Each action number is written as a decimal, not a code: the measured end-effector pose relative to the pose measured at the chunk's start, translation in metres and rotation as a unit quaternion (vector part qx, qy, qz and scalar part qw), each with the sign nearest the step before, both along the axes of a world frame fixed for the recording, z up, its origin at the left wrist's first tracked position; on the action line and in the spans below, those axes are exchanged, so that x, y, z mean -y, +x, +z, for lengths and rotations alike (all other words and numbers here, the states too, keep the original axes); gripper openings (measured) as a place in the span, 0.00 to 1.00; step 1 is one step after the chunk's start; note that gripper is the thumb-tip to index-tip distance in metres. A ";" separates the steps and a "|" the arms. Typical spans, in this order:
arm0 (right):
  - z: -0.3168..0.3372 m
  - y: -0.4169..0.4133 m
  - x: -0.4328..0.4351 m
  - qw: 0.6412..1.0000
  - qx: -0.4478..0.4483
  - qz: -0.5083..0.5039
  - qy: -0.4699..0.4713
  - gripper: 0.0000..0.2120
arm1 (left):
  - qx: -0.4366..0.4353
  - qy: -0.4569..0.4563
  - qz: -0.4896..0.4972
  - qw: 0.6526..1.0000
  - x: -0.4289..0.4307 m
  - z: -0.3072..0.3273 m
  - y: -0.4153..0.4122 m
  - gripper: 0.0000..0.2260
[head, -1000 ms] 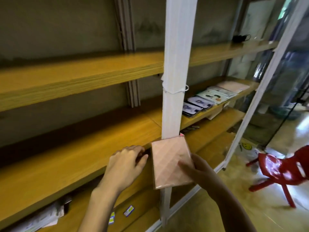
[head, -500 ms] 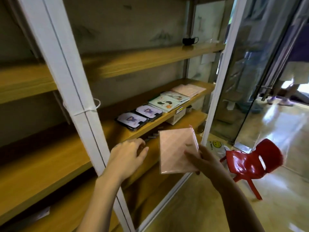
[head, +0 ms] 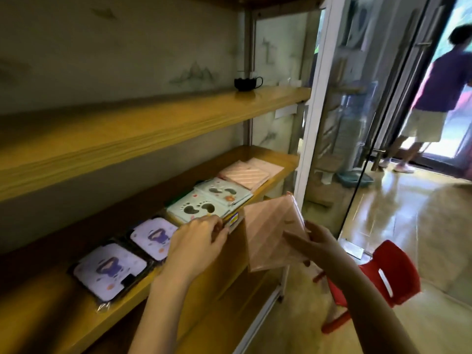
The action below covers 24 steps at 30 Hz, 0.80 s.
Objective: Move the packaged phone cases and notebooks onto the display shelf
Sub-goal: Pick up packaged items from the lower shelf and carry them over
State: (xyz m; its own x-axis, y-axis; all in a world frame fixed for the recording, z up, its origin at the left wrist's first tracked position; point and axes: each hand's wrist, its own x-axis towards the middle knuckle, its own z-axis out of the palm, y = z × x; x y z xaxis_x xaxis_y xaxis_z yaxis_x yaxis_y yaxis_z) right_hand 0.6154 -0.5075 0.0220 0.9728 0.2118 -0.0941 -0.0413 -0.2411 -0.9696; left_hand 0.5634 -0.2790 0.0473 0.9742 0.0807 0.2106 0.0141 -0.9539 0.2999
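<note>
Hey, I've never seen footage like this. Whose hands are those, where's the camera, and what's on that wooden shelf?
There is no machine here: a person works with two bare hands, and the camera sits on their head, looking forward and down. The right hand grips a pink striped wrapped notebook by its right edge, in front of the yellow wooden shelf. The left hand hovers at the shelf's front edge, fingers loosely curled, seemingly holding nothing. On the shelf lie two purple-and-white packaged phone cases, then two pale green packages with footprint patterns, then more pink striped notebooks at the far end. A small black cup stands on the shelf above; a red plastic chair is on the floor.
</note>
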 end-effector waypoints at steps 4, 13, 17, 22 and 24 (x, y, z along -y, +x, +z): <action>-0.008 0.062 0.005 1.000 0.011 -0.013 0.003 0.22 | -0.007 0.003 0.001 1.000 0.006 0.001 0.055 0.13; -0.001 0.184 0.021 0.999 0.012 0.028 0.023 0.20 | -0.004 -0.010 0.038 0.999 0.009 -0.002 0.141 0.12; -0.002 0.253 0.027 0.997 0.010 0.076 0.022 0.21 | 0.014 -0.006 0.093 0.996 0.016 -0.008 0.178 0.12; 0.011 0.332 0.023 0.989 0.063 0.128 -0.044 0.21 | 0.012 0.006 0.170 0.985 0.032 -0.010 0.215 0.10; 0.013 0.363 0.018 0.990 0.079 0.118 -0.022 0.13 | 0.011 0.010 0.206 0.978 0.040 -0.010 0.227 0.10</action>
State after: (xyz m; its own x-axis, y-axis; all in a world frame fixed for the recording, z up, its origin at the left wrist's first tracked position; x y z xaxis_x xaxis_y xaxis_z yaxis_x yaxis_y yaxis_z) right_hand 0.9787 -0.5250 0.0345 0.9005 0.4330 0.0407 0.1718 -0.2683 -0.9479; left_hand 0.7900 -0.3190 0.0376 0.8553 0.4612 0.2361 0.3925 -0.8742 0.2859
